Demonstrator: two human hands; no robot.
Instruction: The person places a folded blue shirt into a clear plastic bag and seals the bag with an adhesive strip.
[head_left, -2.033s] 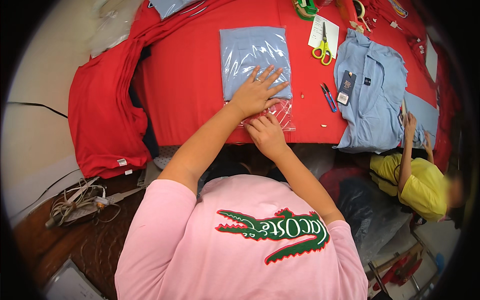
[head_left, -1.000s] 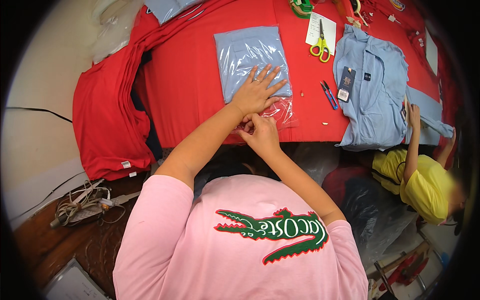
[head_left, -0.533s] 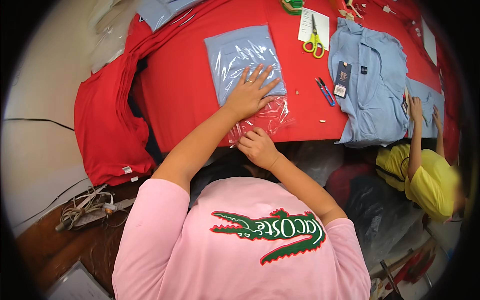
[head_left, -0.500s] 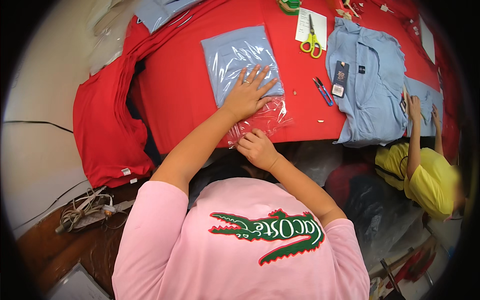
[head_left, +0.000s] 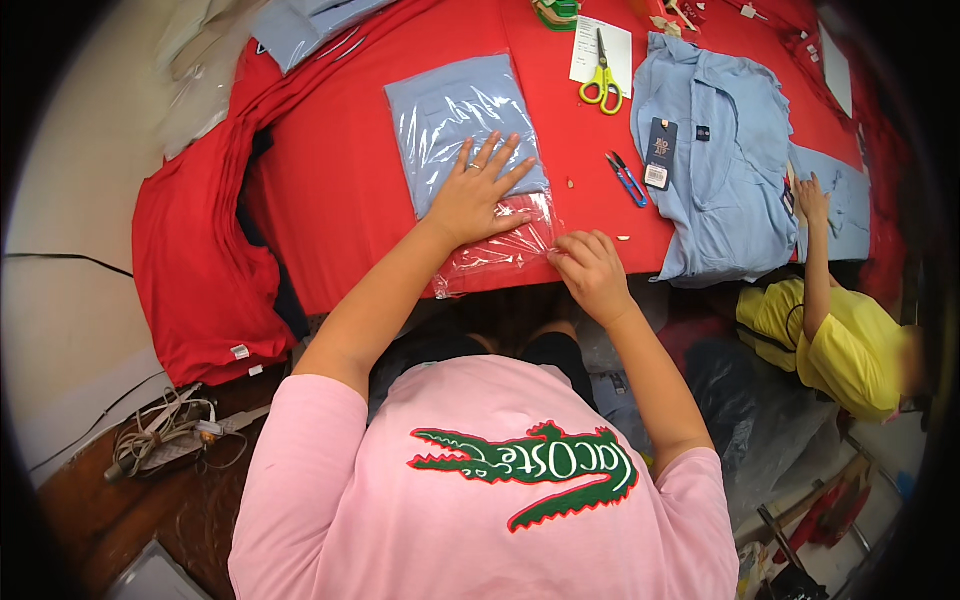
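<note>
A folded light-blue garment (head_left: 455, 105) lies inside a clear plastic bag (head_left: 495, 262) in front of me. My left hand (head_left: 478, 195) rests flat on the lower part of it, fingers spread. The bag's bare flap, with red cloth showing through, stretches toward the table's near edge. At the flap's right side is my right hand (head_left: 592, 275), its fingers closed in a pinch at the plastic edge. To the right lie blue thread snips (head_left: 627, 182) and a light-blue shirt (head_left: 715, 170) with a dark hang tag (head_left: 660, 152).
The table has a red cloth (head_left: 330, 200) over it. Yellow-handled scissors (head_left: 601, 88) lie on a white paper (head_left: 618, 50). Red garments (head_left: 200, 270) hang over the left edge. A co-worker in a yellow top (head_left: 850, 350) works at the right. Tangled cables (head_left: 165, 430) lie lower left.
My right hand has moved right, from the flap's near edge to its right side. My left hand stays on the bag. The view has shifted slightly.
</note>
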